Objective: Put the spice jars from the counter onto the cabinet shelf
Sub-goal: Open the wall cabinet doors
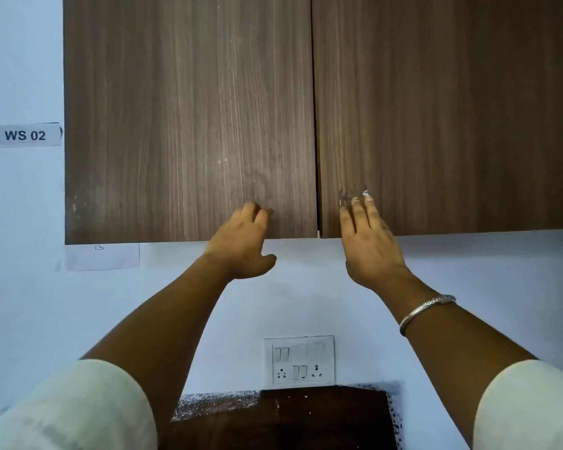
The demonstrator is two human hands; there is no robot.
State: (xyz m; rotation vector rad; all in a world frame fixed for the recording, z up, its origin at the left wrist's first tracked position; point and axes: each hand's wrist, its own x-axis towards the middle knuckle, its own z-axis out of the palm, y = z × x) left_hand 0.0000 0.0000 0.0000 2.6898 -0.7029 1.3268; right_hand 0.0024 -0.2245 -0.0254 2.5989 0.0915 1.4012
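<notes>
Fingers (257, 213) of the left hand (241, 245) are half-curled, tips against the face of the left cabinet door (176, 125) just above its lower edge, thumb spread below that edge; they hold nothing. The right hand (371, 251) is flat, its fingers (369, 207) straight and laid on the right cabinet door (452, 108) beside the centre seam, also holding nothing.

Both doors are closed, so the shelf behind them is hidden. No spice jars show anywhere in this head view — only a dark strip of the table (290, 420) appears at the bottom, under a switch panel (299, 360).

The doors look stiff and handleless, so the lower edge near the seam is probably the place to hook and pull. The jars are likely small, light and smooth; gripping round the body below the lid should suit.

Both arms reach up and forward, nearly straight, a bangle (426, 308) on the right wrist.
</notes>
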